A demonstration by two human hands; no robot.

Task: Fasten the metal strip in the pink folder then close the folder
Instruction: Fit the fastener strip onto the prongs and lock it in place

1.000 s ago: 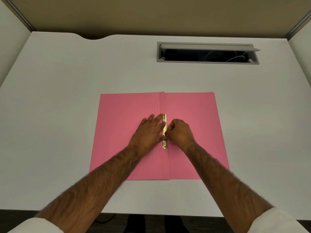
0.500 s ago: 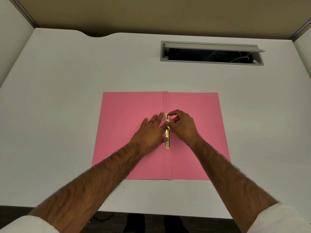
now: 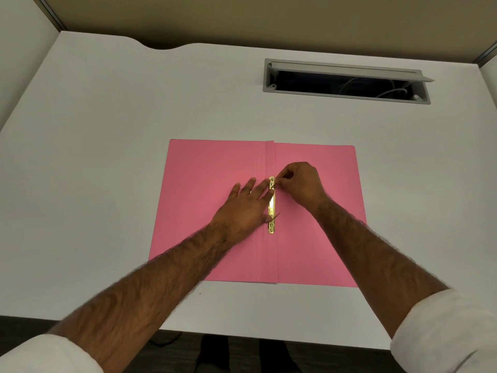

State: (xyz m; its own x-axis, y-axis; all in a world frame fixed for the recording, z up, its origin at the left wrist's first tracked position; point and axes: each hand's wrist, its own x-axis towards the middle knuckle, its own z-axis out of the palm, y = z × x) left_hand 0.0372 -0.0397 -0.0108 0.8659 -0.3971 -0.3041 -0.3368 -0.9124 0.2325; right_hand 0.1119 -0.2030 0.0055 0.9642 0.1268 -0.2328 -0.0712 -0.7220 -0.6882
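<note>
The pink folder (image 3: 317,238) lies open and flat on the white desk. A gold metal strip (image 3: 271,211) runs along its centre fold. My left hand (image 3: 242,208) rests flat on the left leaf, fingers spread, its fingertips and thumb pressing the strip's left edge. My right hand (image 3: 302,184) pinches the strip's far end between thumb and forefinger. A thin prong sticks up to the right near the strip's lower end.
A grey cable hatch (image 3: 347,82) stands open at the back right of the white desk (image 3: 94,184), with cables inside. Partition walls close off the left, right and back. The desk's near edge runs below my forearms.
My right hand has moved from the strip's near part up to its far end. My left hand has stayed pressed beside the strip. The view has shifted slightly.
</note>
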